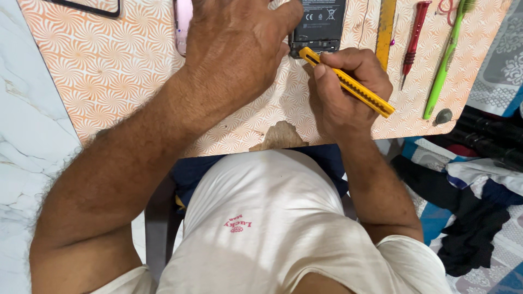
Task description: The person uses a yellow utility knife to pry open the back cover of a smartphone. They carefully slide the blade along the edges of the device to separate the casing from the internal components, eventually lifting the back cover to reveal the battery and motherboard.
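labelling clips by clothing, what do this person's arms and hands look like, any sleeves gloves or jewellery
Both arms are bare and hairy from the short sleeves of a white t-shirt down to the hands. The left hand and the right hand wear no gloves, and no ring, watch or bracelet shows on the visible parts. The shirt carries a small red printed mark on its front.

A single head-worn camera looks almost straight down from close above, past the wearer's own white shirt (272, 228) at the near edge, onto an orange patterned tabletop (109, 65) filling the far half; marble floor (22, 136) lies left, heaped cloth (474, 190) right.
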